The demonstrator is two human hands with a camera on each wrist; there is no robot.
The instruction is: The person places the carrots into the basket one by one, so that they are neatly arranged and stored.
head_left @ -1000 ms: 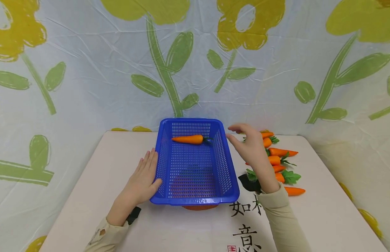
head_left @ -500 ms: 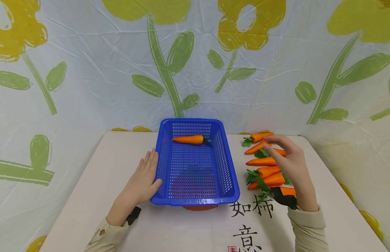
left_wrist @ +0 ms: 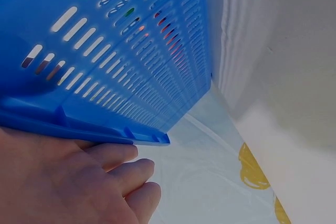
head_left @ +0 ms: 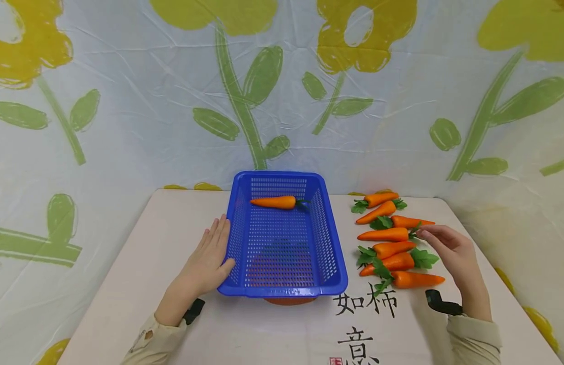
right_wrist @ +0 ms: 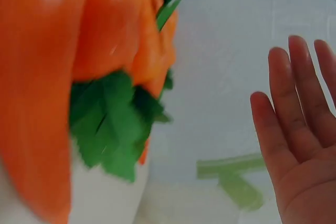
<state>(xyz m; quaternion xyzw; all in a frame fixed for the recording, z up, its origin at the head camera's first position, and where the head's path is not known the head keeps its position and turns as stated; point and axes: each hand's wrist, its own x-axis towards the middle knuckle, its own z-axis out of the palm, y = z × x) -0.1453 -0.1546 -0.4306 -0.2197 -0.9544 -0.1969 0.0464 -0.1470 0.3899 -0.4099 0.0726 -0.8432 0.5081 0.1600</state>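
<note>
A blue plastic basket stands mid-table, and one orange carrot lies crosswise near its far end. My left hand rests along the basket's left rim with straight fingers; the left wrist view has these fingers against the rim's underside. To the right lies a column of several carrots with green leaves. My right hand hovers at their right side, near the leafy end of a middle carrot, and holds nothing. In the right wrist view its fingers are extended, apart from the nearest carrot.
The pale table ends at a wall sheet printed with yellow flowers and green stems. Black written characters mark the tabletop in front of the carrots. Dark straps circle both wrists.
My right hand has moved from beside the basket's right rim, rightward and nearer, past the carrots to their right side, uncovering the column. My left hand, the basket and its carrot stay put.
</note>
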